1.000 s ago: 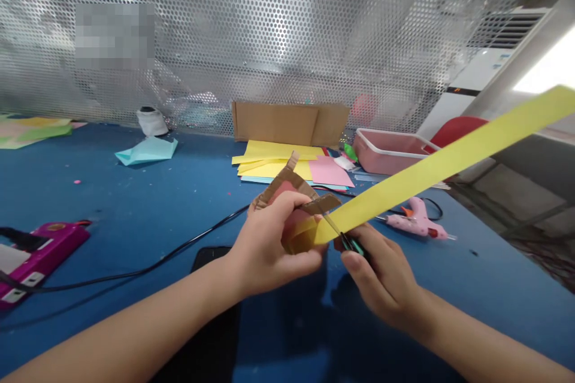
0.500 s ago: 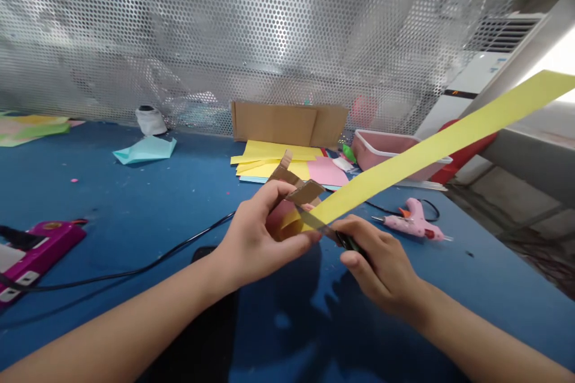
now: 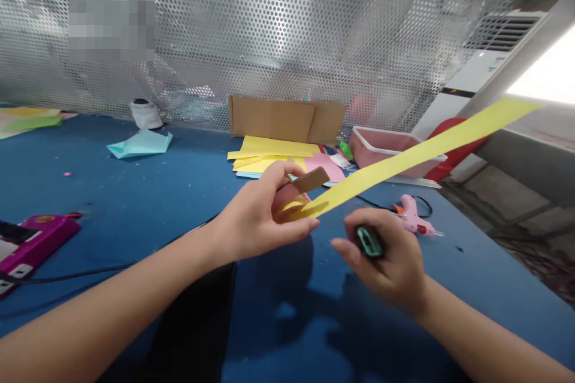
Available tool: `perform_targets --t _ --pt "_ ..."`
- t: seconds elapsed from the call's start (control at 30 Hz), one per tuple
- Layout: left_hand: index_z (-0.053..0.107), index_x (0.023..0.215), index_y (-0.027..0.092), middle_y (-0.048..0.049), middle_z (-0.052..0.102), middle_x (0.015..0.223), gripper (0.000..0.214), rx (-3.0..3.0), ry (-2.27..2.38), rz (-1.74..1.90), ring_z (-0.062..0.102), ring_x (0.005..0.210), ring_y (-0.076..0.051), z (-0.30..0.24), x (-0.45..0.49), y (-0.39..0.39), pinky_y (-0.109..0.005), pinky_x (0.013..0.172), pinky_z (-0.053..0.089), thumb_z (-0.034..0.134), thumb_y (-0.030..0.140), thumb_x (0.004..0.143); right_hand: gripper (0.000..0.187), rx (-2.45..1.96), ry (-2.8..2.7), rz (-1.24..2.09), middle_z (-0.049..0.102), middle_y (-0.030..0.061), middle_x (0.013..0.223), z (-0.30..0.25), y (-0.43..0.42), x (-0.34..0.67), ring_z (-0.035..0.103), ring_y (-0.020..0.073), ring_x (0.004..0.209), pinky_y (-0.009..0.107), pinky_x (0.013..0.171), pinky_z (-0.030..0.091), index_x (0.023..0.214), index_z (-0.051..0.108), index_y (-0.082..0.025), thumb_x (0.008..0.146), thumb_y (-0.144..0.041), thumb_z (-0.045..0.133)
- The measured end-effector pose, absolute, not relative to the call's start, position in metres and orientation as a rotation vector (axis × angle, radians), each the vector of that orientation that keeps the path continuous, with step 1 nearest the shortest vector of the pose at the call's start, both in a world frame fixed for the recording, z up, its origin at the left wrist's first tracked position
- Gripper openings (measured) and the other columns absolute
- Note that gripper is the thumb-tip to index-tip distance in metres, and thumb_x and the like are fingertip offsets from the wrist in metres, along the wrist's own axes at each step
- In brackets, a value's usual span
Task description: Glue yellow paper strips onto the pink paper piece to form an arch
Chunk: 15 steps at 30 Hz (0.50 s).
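Note:
My left hand [image 3: 251, 218] is wrapped round a small cardboard piece [image 3: 314, 178] with a rounded pink part [image 3: 286, 195] beside it. A long yellow paper strip [image 3: 395, 166] comes out of the same grip, partly curled near the thumb, and slants up to the far right. My right hand [image 3: 398, 260] is closed round a utility knife [image 3: 369, 242] with a black and green handle, seen nearly end-on. Its blade is not visible now. The knife stands a little to the right of the strip, apart from it.
A pink glue gun [image 3: 413, 215] lies right of my right hand. Behind are stacked yellow sheets [image 3: 278, 146], a cardboard panel [image 3: 274, 119] and a pink basket [image 3: 390, 142]. Left are folded blue paper [image 3: 141, 143] and a magenta power strip [image 3: 42, 242]. A dark flat object [image 3: 193, 323] lies in front.
My right hand has drawn the knife back from the strip, and the blade no longer lies across it. The strip's far end has dropped lower. My left hand has turned the cardboard slightly.

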<state>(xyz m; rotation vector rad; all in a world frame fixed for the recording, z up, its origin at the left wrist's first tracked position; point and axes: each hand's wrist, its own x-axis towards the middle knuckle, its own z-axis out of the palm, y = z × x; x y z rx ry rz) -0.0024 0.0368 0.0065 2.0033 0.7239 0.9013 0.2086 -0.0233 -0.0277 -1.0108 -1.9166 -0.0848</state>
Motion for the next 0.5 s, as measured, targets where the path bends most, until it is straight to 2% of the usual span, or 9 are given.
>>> perform_targets --t 0.13,0.27,0.37,0.5 --pt "0.042 0.119 0.024 0.0029 0.067 0.073 0.050 2.075 0.697 0.602 0.067 0.063 -0.018 0.033 0.004 0.047 -0.026 0.052 0.049 0.066 0.032 0.077 0.026 -1.051 -1.718 0.028 0.062 -0.0036 0.067 -0.016 -0.021 0.201 0.057 0.0121 0.051 0.026 0.051 0.048 0.108 0.051 -0.025 0.085 -0.023 0.062" --pt "0.049 0.117 0.023 0.0068 0.058 0.060 0.053 2.166 0.814 0.459 0.061 0.053 -0.016 0.062 0.011 0.064 -0.024 0.045 0.042 0.070 0.038 0.071 0.010 -1.148 -1.707 0.149 0.059 -0.0054 0.056 0.003 -0.015 0.196 0.054 0.0091 0.044 0.022 0.046 0.045 0.091 0.060 -0.020 0.087 -0.029 0.060" --pt "0.059 0.110 0.024 0.0045 0.062 0.061 0.048 2.164 0.807 0.222 0.059 0.047 -0.016 0.084 0.015 0.077 -0.025 0.041 0.039 0.073 0.044 0.068 0.014 -1.155 -1.700 0.226 0.060 -0.0045 0.055 0.020 -0.015 0.196 0.055 0.0091 0.044 0.021 0.043 0.043 0.087 0.061 -0.019 0.087 -0.033 0.060" --pt "0.068 0.096 0.027 0.0015 0.071 0.072 0.025 2.036 0.605 0.077 0.065 0.055 -0.017 0.103 0.016 0.079 -0.025 0.047 0.046 0.066 0.042 0.075 0.014 -1.127 -1.673 0.366 0.060 -0.0041 0.058 0.041 -0.020 0.193 0.053 0.0077 0.041 0.019 0.038 0.042 0.085 0.061 -0.019 0.088 -0.033 0.060"
